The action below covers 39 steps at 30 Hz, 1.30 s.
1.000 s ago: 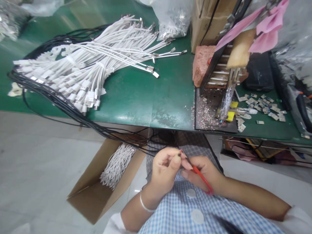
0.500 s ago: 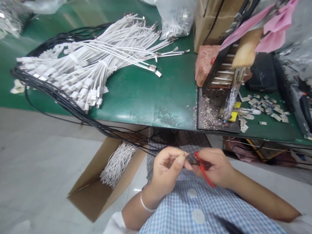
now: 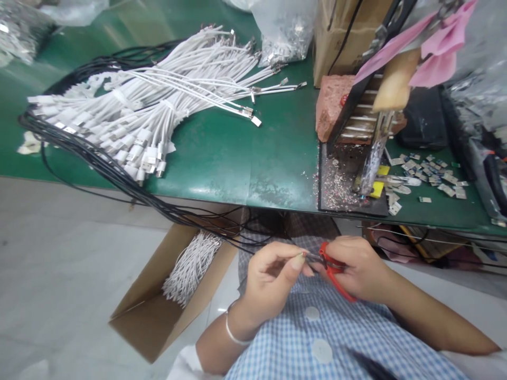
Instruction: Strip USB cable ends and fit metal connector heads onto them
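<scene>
In front of my apron, my left hand (image 3: 273, 277) pinches the end of a black cable (image 3: 245, 247) between thumb and forefinger. The very tip is too small to make out clearly. Close on its right, my right hand (image 3: 358, 269) is closed around red-handled scissors (image 3: 336, 282), whose blades point left at my left fingertips. The black cables (image 3: 130, 184) run from the bench over its front edge down to my lap. On the bench lies a big bundle of white USB cables (image 3: 158, 100).
Below the bench stands an open cardboard box (image 3: 138, 316) with white cables (image 3: 192, 269) in it. At the right are a brick (image 3: 332, 108), a soldering setup on a dark tray (image 3: 336, 179) and small USB connectors (image 3: 428, 171). A plastic bag of metal parts (image 3: 285, 37) sits behind.
The scissors have turned in my right hand, and their blades now show beside my left fingertips. My right hand has shifted slightly right; my left hand keeps its pinch.
</scene>
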### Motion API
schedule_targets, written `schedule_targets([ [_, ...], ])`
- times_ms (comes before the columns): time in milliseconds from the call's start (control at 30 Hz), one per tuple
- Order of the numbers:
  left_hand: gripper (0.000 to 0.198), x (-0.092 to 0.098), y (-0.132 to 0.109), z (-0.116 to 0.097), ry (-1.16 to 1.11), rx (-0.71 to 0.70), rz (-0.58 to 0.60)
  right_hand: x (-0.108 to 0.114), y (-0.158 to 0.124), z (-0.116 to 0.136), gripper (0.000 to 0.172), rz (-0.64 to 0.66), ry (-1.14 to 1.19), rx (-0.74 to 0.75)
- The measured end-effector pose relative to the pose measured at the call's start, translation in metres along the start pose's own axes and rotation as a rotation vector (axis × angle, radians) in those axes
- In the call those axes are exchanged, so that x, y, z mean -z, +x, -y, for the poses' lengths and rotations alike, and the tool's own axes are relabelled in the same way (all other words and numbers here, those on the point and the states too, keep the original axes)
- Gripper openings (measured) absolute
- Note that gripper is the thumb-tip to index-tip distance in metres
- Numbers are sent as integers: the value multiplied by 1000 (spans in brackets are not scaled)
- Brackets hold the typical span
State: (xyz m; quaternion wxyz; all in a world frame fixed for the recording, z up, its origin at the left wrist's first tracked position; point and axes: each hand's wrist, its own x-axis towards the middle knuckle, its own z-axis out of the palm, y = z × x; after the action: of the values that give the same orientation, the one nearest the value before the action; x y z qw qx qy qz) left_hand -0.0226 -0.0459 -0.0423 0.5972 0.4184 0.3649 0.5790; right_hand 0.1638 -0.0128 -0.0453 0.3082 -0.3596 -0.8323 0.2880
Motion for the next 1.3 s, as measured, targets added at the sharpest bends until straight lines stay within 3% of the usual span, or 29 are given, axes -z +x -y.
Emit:
schedule_targets([
  [833, 12, -1, 2, -1, 9, -4, 24, 5, -2, -2, 40, 27, -49, -7],
  [1300, 10, 5, -1, -2, 253, -88, 24, 4, -7, -3, 37, 57, -65, -13],
])
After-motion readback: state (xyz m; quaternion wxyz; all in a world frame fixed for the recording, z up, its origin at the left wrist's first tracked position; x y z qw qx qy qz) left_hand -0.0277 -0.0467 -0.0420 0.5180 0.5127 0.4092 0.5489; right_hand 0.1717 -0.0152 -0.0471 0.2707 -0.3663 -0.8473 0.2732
